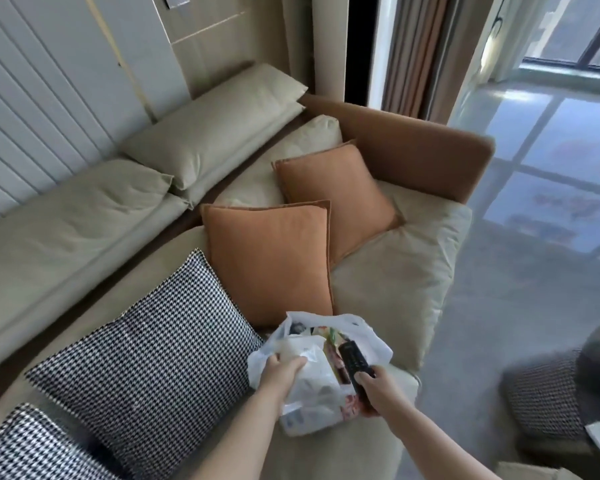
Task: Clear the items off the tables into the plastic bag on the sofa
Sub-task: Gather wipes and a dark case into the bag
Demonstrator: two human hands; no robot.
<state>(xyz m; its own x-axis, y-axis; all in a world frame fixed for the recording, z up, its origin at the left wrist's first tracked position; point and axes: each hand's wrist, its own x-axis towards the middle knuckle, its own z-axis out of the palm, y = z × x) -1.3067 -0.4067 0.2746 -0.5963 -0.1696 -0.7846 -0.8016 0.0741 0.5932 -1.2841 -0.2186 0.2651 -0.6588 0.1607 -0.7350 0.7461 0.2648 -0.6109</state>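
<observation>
Two hands work at the bag [326, 344], which sits on the sofa [388, 278] seat near its front edge, just in front of a houndstooth cushion [146, 344] and an orange cushion [271, 258]. The left hand [281, 370] has its fingers curled into the plastic at the bag's left rim, a grip that appears to pull the mouth open. The right hand [373, 388] is clenched round the near end of a black remote [352, 367], thumb on top. The remote's long axis runs from that hand up and to the left, so its far end already lies over the open mouth, touching or just above the contents; I cannot tell which. The bag therefore lies directly ahead of the right grip along the remote's own length, and that hand is the one that must let go; my judgement is that a short push forward and a release would drop the remote inside, provided the left hand keeps the rim wide. Inside the bag are white wrapped packets and something with red and green print, but no brand, label or writing can be read; the remote's buttons are too blurred to make out. No table shows clearly here.
</observation>
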